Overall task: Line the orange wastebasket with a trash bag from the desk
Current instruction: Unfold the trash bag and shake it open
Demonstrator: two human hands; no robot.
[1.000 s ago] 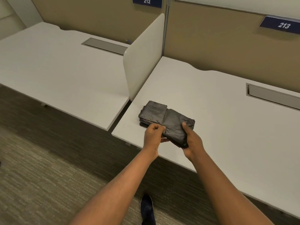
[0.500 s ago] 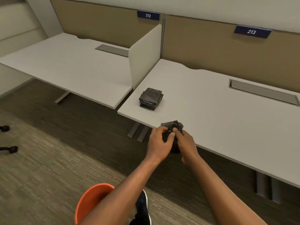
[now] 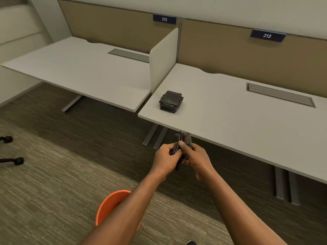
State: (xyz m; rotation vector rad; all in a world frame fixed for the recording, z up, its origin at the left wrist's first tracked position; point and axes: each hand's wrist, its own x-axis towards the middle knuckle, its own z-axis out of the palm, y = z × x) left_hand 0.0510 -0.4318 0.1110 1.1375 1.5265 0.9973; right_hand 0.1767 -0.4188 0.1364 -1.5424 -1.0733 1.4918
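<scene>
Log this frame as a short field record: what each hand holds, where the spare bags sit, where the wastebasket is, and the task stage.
left hand: shut on folded trash bag
right hand: shut on the same bag
bag state: still folded, held in front of the desk edge
spare bags stack: on desk 213, near its left corner
orange wastebasket: on the carpet, partly hidden by the left forearm
stage: unlined, bag not yet opened

Two white tables, split by a low white divider [image 3: 163, 59]: left table [image 3: 76, 71], right table [image 3: 247, 117]. Behind the divider a tan partition wall [image 3: 230, 55] carries signs 212 [image 3: 164, 19] and 213 [image 3: 267, 35]. Below the divider: striped grey-brown carpet [image 3: 53, 174].
</scene>
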